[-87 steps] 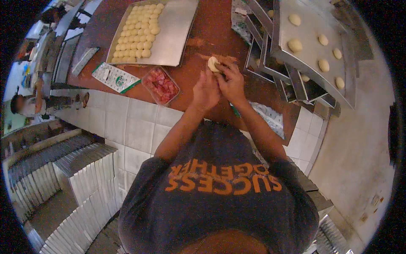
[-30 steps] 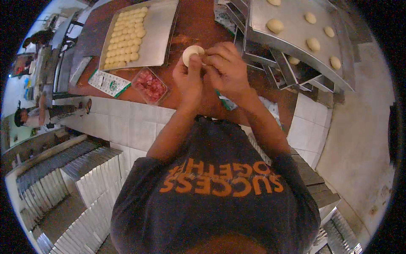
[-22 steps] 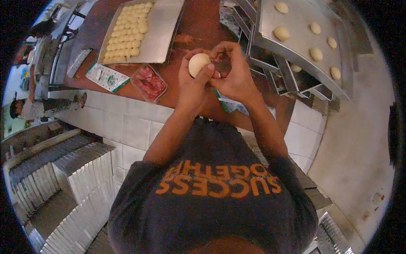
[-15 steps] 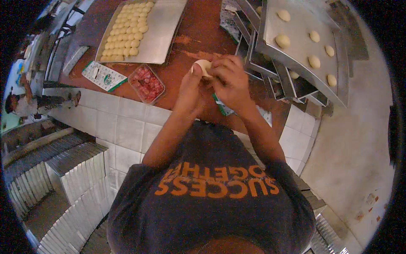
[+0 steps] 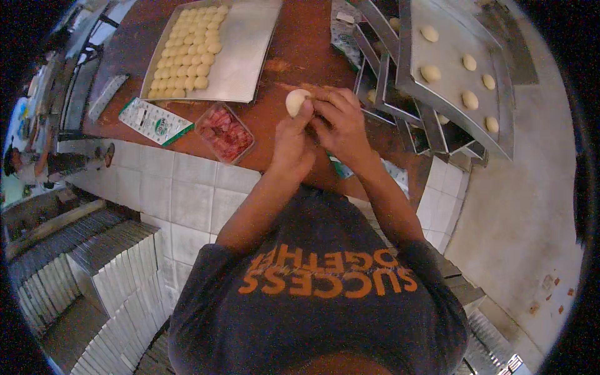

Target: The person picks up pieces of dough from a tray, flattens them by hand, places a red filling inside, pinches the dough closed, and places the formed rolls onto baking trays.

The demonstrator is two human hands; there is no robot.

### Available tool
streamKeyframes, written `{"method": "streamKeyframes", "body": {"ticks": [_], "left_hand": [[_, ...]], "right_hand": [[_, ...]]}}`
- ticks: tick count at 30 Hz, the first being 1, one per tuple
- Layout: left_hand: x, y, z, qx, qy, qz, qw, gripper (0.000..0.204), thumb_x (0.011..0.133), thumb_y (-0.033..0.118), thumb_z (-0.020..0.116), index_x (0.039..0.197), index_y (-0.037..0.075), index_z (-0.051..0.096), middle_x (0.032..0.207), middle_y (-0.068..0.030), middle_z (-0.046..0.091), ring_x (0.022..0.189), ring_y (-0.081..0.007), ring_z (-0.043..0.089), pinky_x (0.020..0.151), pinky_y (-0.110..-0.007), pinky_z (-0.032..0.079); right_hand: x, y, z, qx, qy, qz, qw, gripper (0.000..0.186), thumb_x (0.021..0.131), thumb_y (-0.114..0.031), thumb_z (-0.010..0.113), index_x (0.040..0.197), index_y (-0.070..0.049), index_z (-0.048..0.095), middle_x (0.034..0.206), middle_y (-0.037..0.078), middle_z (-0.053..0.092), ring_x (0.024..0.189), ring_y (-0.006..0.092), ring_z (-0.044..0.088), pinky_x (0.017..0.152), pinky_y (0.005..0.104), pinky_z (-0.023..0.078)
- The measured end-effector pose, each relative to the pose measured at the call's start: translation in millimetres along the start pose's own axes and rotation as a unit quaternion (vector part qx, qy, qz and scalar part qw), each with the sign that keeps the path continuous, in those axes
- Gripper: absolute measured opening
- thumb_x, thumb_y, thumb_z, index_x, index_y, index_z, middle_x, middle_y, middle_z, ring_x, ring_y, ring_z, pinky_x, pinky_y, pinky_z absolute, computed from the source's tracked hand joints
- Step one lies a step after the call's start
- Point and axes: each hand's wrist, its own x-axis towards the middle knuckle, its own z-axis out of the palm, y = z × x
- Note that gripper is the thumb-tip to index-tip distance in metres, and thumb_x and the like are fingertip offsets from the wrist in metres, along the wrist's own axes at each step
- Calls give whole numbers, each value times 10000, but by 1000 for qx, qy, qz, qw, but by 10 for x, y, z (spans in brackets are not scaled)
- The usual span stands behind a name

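Note:
A pale round piece of dough (image 5: 297,100) is held up over the reddish work surface (image 5: 275,65). My left hand (image 5: 290,140) grips it with the thumb pressed on it from below. My right hand (image 5: 340,122) has its bent fingers closed on the dough's right edge, partly hiding it. Left of my hands sit a plastic tub of red pieces (image 5: 224,132) and a green-and-white packet (image 5: 140,120). Behind them lies a metal tray (image 5: 240,59) with rows of small dough balls (image 5: 190,53).
At the right, metal trays (image 5: 453,59) are stacked askew, the top one holding several dough balls (image 5: 469,100). Another packet (image 5: 395,175) lies by my right forearm. At the left a person (image 5: 31,162) is near another bench. Stacked metal pans (image 5: 106,275) stand at lower left.
The dough was lower and hidden more by my fingers half a second ago; now more of its round face shows. My hands keep working it, the right fingers shifting along its edge.

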Motion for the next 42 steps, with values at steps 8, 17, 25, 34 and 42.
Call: {"method": "streamKeyframes", "body": {"ticks": [8,17,25,34,42], "left_hand": [[117,72,-268,7,-21,7,1000,268,835,198,570,1045,47,501,962,-29,539,856,-141,523,746,-278,432],[178,122,-331,14,-40,-34,999,261,826,138,571,1056,34,507,940,-36,563,848,-140,541,727,-280,445],[220,-131,-267,-38,-28,-61,997,270,874,215,500,1080,40,497,994,-54,560,899,-162,539,787,-285,445],[95,-601,-48,10,8,-99,995,265,862,165,527,1081,18,505,987,-57,552,913,-142,518,784,-280,443],[-34,-702,142,518,-83,106,845,293,760,-6,594,1050,10,558,994,-92,606,811,-142,595,729,-251,473]], "right_hand": [[175,-245,115,92,18,154,984,265,613,-32,642,871,-47,586,955,105,567,944,307,500,853,428,366],[181,-179,154,-60,78,74,992,253,558,40,643,780,-45,554,763,69,583,752,274,549,657,341,443],[-41,-16,-69,12,43,55,998,268,594,16,639,847,-47,576,862,100,585,823,300,538,735,360,446],[-571,248,-227,17,115,108,987,181,595,-38,642,767,-41,587,842,102,587,813,298,538,725,382,449],[-963,232,-979,105,72,220,967,170,693,-27,625,861,-12,605,886,117,589,810,229,571,721,298,457]]}}
